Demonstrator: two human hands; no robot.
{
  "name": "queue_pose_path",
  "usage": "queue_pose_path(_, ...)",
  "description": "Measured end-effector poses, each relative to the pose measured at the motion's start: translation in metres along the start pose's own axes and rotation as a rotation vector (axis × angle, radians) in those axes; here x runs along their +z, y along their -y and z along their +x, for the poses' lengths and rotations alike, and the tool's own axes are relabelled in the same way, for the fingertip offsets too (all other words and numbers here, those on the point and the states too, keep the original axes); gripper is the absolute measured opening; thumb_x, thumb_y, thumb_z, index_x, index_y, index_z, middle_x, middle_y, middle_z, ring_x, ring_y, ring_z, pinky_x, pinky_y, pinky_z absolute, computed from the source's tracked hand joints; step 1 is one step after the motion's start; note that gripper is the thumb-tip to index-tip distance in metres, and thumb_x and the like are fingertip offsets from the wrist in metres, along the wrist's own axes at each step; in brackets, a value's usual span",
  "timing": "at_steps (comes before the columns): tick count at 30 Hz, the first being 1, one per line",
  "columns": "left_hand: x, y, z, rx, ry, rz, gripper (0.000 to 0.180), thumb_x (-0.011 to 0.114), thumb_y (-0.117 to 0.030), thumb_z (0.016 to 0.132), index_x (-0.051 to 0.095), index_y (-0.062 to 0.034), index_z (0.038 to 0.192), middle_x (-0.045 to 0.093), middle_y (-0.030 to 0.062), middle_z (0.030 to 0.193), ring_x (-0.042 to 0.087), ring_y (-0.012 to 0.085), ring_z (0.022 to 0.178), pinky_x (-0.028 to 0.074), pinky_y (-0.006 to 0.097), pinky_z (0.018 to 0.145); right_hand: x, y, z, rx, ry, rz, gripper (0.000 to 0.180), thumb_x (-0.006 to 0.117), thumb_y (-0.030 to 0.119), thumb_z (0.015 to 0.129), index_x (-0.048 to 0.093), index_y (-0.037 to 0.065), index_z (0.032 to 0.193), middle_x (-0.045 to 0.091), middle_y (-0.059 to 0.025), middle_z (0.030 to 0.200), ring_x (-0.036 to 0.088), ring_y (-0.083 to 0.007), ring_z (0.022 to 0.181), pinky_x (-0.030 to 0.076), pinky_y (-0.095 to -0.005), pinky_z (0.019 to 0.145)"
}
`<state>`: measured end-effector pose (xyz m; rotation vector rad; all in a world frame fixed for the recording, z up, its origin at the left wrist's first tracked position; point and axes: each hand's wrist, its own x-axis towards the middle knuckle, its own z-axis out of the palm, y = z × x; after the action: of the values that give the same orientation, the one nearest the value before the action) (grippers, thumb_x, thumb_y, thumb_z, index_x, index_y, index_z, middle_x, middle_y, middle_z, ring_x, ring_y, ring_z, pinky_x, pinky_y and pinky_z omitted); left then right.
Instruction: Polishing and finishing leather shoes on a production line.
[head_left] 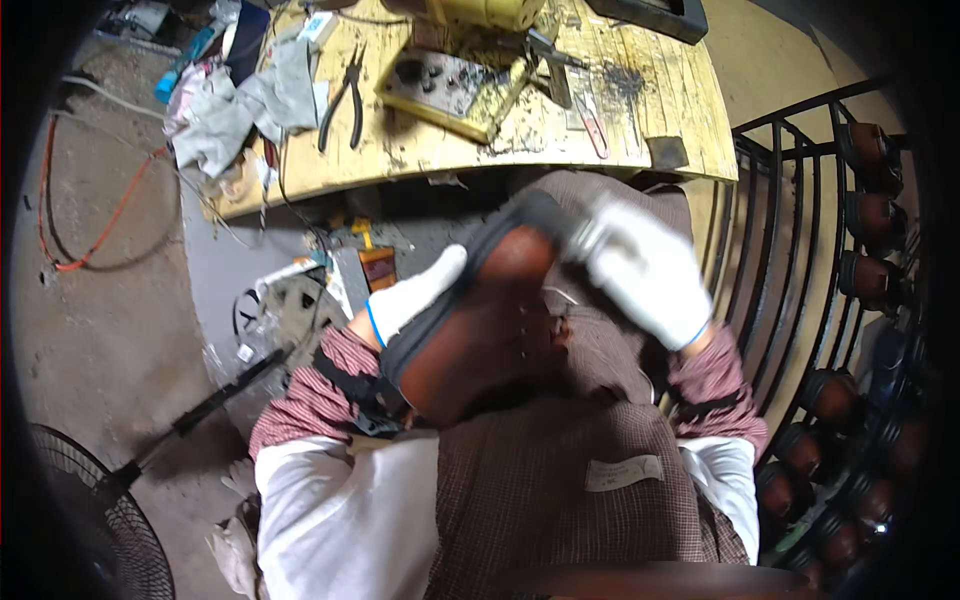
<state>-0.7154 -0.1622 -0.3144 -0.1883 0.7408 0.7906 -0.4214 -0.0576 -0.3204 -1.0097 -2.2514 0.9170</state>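
shoe point(480, 320) on lap | workbench point(640, 120) ahead | rack point(800, 250) right, seemingly

Smooth brown leather shoe point(490, 330) with a matt black rubber sole; white knit cloth gloves point(645, 270) (blue-cuffed); the yellow-painted wooden workbench point(640, 110) is rough and scuffed.

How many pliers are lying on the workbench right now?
1. The black-handled pliers lie on the yellow workbench, left of centre, beside the grey rags. The rags and clutter may hide more.

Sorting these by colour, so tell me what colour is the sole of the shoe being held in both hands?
Reddish brown sole with a black rim, seen in the head view.
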Motion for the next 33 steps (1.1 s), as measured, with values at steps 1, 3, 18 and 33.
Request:
queue_pose_path(1,-0.002,0.003,0.001,0.002,0.012,0.031,0.055,0.046,-0.042,0.111,0.049,-0.0029,0.148,0.06,0.0154,0.141,0.06,0.0233,0.126,0.045,0.037,0.113,0.004,0.023,-0.012,0.004,0.231,-0.084,0.035,0.066,0.027,0.096,0.069,0.006,0.125,0.073,-0.0153,0.108,0.073,-0.0285,0.096,0.059,-0.0352,0.083)
queue_pose_path(3,-0.011,0.0,0.009,-0.005,0.093,0.096,0.057,0.043,-0.043,0.111,0.044,-0.0033,0.152,0.053,0.0156,0.15,0.054,0.0249,0.134,0.039,0.037,0.119,0.017,0.017,-0.028,-0.054,0.265,-0.133,0.028,0.065,0.027,0.097,0.072,0.007,0.117,0.074,-0.0113,0.099,0.074,-0.0252,0.087,0.06,-0.0311,0.077)
queue_pose_path(18,0.015,0.022,0.008,0.172,0.175,0.416,0.063,0.035,-0.049,0.111,0.038,-0.0048,0.156,0.047,0.0125,0.156,0.049,0.0243,0.14,0.035,0.036,0.122,0.01,0.03,-0.032,-0.209,0.255,-0.438,0.025,0.069,0.022,0.09,0.071,0.009,0.111,0.071,-0.0094,0.086,0.07,-0.0203,0.069,0.056,-0.0333,0.055)
queue_pose_path(33,-0.017,0.009,0.014,-0.013,0.103,0.047,0.062,0.041,-0.047,0.11,0.04,-0.0047,0.156,0.049,0.0132,0.155,0.049,0.0265,0.14,0.035,0.041,0.122,0.015,0.017,-0.024,-0.16,0.191,-0.228,0.022,0.063,0.031,0.098,0.075,0.013,0.099,0.075,-0.0109,0.088,0.074,-0.0268,0.074,0.058,-0.0345,0.066)
